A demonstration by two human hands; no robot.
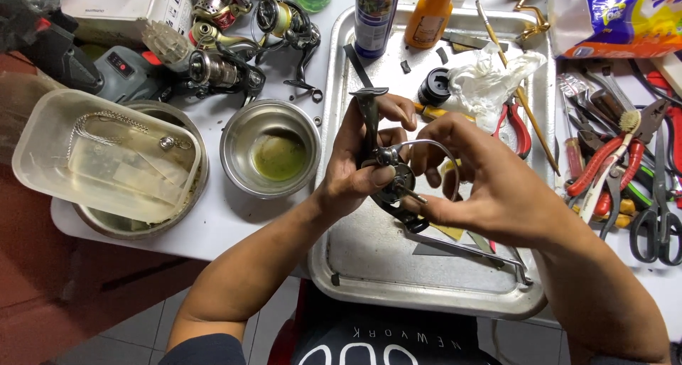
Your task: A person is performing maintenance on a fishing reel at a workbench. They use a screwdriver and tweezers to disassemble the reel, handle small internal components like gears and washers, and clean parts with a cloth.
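My left hand (359, 162) grips a dark fishing reel body (389, 175) by its stem, which points up above a metal tray (362, 262). My right hand (490, 184) holds the reel's other side, fingers near its thin wire bail arm and a small shaft sticking out of the rotor. Both hands hover over the tray's middle.
A steel bowl (271, 148) with greenish liquid sits left of the tray. A clear plastic box (99, 155) rests on another bowl. Spare reels (227, 60) lie at the back left. A spray can (374, 13), an orange bottle (428, 13), crumpled tissue (486, 77), pliers and scissors (657, 216) crowd the right.
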